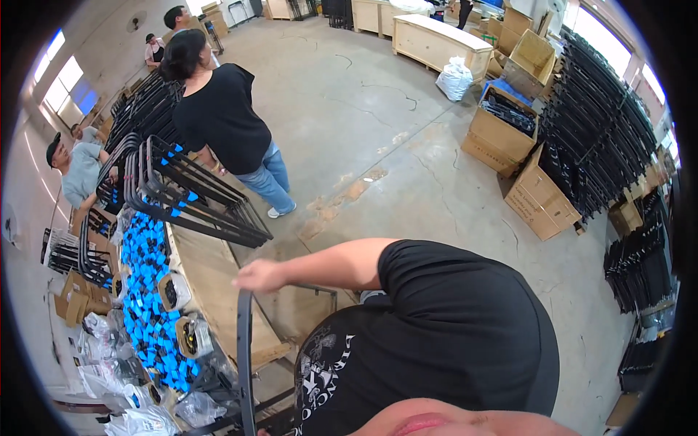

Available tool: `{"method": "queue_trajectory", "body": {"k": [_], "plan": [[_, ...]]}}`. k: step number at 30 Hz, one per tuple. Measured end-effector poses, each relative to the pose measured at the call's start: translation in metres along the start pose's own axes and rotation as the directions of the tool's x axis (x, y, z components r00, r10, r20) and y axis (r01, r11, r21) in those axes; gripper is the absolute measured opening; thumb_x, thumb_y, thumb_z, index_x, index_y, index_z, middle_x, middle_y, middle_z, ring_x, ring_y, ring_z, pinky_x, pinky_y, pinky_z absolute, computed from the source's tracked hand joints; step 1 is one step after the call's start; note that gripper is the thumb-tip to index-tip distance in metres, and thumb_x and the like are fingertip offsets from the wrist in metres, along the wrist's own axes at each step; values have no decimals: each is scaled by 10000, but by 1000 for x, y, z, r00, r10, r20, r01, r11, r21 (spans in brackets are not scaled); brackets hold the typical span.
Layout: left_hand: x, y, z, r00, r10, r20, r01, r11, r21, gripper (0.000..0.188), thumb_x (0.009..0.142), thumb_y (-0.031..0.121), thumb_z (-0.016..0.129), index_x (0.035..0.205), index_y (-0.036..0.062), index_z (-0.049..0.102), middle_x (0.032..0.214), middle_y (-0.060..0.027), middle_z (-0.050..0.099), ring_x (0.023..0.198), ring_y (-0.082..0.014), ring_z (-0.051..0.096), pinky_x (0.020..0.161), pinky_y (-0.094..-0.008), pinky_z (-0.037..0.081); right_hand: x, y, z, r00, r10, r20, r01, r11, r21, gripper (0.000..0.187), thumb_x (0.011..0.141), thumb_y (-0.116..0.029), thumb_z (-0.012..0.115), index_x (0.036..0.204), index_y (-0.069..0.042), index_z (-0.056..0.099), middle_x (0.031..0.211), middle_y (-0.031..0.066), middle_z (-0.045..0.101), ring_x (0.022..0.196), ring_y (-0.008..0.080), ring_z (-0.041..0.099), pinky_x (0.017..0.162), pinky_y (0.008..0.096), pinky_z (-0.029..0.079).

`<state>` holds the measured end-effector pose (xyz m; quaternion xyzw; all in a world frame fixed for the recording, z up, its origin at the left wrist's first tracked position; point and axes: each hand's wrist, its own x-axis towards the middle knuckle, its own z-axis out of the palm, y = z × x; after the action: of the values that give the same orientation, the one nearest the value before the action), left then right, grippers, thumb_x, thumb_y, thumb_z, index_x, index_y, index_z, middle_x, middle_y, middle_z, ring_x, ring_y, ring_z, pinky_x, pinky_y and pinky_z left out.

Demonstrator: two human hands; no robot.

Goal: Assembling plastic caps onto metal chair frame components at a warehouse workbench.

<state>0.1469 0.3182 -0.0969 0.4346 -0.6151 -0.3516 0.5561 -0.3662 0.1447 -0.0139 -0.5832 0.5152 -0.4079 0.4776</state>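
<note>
My right arm reaches left across the view from a black short sleeve. At its end my right hand [262, 277] is closed, slightly blurred, over the top of a black metal tube frame [246, 349]. The frame stands upright beside a worktable, with its lower part running out of the view near my shirt. My left hand is not clearly visible. Just left of the frame, many blue-and-black small parts [149, 291] lie heaped along the table [211, 283]. Two small open containers, one with dark parts [173, 291] and one with yellow and black parts [192, 336], sit at the heap's edge.
Bent black tube frames [196, 192] with blue pieces lean at the table's far end, by a person in a black top [225, 116]. Another person in grey [83, 171] stands across the table. Cartons [542, 200] and stacked black frames [600, 116] line the right.
</note>
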Motion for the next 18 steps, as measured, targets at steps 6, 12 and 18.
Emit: {"method": "queue_trajectory", "body": {"k": [6,12,18], "plan": [[20,-4,2,499,-833,-238,737,553,-389,429,1044,348,439,1148,-8,654,1072,-181,685,983,-321,637,837,-458,512,121,35,-23,987,-60,152,86,982,-168,702,989,-610,413,1009,26,707,938,260,705,954,414,672,895,477,500],[26,-40,73,767,73,-638,381,748,544,439,1057,341,460,1206,-20,660,1100,-220,705,966,-343,671,910,-460,514,160,23,-50,952,-32,304,84,984,-157,686,980,-602,445,946,29,712,880,256,696,899,403,676,864,469,510],[9,-33,76,718,296,-630,407,556,725,353,1044,234,530,1218,-43,664,1157,-240,703,1033,-358,678,949,-459,510,178,18,-13,952,-51,302,78,994,-79,650,965,-586,502,905,24,720,827,253,676,839,395,677,810,458,517]]}}
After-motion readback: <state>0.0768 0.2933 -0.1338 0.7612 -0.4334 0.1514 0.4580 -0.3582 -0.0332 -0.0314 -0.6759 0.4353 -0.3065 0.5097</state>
